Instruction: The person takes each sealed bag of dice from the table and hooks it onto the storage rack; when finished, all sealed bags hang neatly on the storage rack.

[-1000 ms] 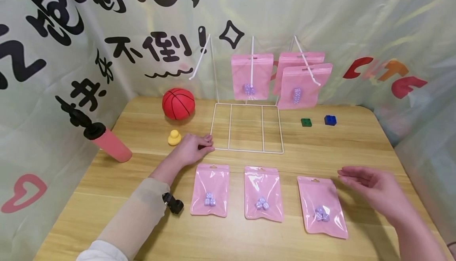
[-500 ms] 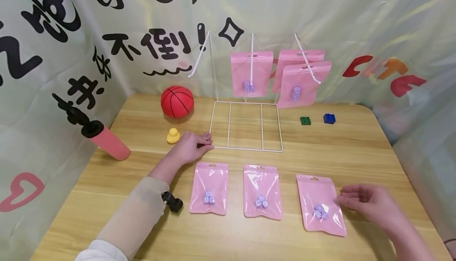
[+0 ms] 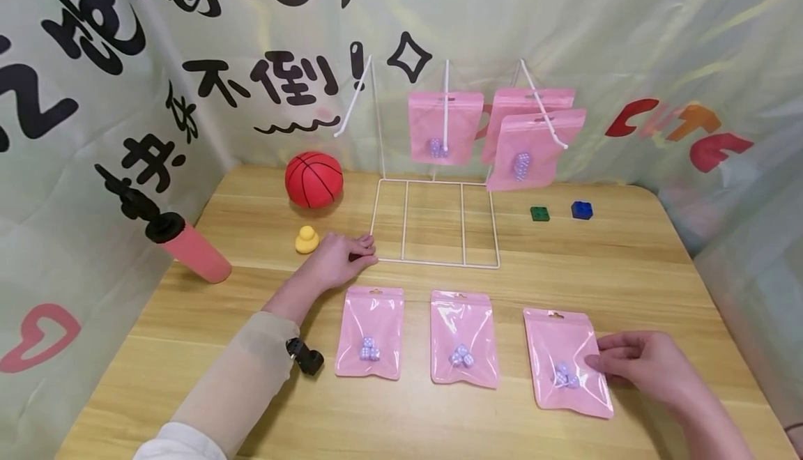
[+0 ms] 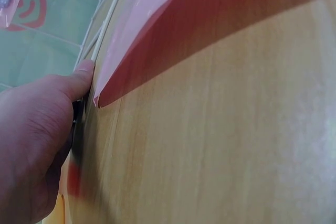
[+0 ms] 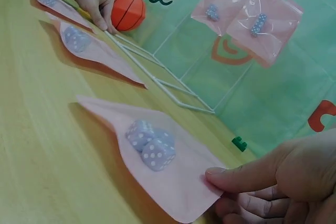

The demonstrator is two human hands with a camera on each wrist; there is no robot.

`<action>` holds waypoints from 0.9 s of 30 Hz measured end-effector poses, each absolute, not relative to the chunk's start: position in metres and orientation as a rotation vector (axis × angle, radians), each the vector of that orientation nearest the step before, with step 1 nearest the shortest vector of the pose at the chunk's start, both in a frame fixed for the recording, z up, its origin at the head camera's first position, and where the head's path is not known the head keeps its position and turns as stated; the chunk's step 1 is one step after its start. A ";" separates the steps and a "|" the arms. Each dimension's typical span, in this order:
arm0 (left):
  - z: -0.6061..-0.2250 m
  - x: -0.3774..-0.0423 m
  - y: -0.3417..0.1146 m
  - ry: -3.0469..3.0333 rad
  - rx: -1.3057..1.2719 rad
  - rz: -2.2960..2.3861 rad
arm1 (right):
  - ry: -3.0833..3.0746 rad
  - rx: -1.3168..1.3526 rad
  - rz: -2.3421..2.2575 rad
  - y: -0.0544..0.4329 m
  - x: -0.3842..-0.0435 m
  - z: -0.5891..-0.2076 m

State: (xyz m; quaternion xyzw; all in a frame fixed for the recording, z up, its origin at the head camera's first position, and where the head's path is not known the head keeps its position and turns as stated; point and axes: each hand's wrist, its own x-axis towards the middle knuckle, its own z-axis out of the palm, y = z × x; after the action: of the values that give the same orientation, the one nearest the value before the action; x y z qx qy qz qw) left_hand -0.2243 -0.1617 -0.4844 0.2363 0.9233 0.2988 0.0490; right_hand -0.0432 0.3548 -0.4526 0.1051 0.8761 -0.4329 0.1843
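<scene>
My right hand (image 3: 649, 366) pinches the right edge of a pink zip bag (image 3: 567, 345) of dice, thumb on top; the right wrist view shows the same bag (image 5: 184, 182) with its edge under the thumb. With thumb and fingers, my left hand (image 3: 339, 259) holds the front left corner of a white wire display rack (image 3: 433, 263). Two more pink bags of dice lie flat, a middle bag (image 3: 463, 320) and a left bag (image 3: 370, 317). From the rack's hooks hang a pink bag (image 3: 429, 122) in the centre and two on the right, the front bag (image 3: 533, 167) overlapping the other.
Left of the rack are a red toy basketball (image 3: 314, 180) and a yellow rubber duck (image 3: 307, 240). A pink bottle-like pump (image 3: 199, 256) with a black top stands at the left edge. A green brick (image 3: 539, 214) and a blue brick (image 3: 581, 210) lie to the right.
My right hand has come down and leftward to the right bag and now pinches its edge. The left hand stays on the rack's corner.
</scene>
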 end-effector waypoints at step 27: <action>-0.483 -0.222 -0.161 2.806 0.681 0.908 | 2.464 -0.019 -1.629 0.354 -0.055 -0.432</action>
State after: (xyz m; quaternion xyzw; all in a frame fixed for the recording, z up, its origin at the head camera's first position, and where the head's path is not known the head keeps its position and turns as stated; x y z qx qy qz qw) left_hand -0.2222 -0.1607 -0.4833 0.2246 0.9255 0.2996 0.0575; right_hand -0.0551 0.3543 -0.4318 -0.0063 0.8305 -0.5490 0.0938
